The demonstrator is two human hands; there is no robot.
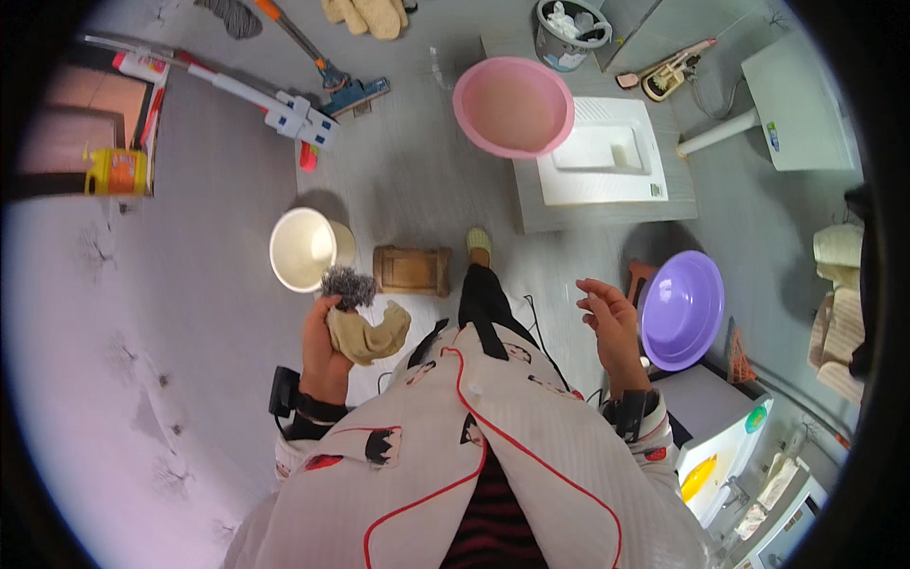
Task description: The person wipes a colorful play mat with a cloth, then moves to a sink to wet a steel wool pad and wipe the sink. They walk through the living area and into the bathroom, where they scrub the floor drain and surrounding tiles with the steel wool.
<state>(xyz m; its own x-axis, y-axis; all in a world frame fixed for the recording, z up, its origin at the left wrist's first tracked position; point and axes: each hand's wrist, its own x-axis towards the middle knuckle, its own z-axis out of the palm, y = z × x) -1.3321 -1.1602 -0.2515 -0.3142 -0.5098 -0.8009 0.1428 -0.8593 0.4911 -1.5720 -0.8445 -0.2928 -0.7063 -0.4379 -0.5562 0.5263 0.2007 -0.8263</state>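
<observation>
My left hand (324,355) grips a tan cloth (366,334) together with a grey steel-wool scourer (348,287). The scourer overlaps the near rim of a cream plastic bucket (300,250) that looks empty inside. Just right of the bucket is a low wooden stool (412,270) on the grey floor. On the other side, my right hand (610,323) hangs in the air with nothing in it, its fingers loosely bent and apart. Nearest to it is a purple plastic basin (681,311), tilted on its side.
A pink basin (513,107) of cloudy water overlaps the edge of a white squat toilet (604,153) on a raised step. A squeegee mop (298,117) and a blue floor brush (355,96) stand far left. A waste bin (569,35) is behind, a washbasin (711,469) at right.
</observation>
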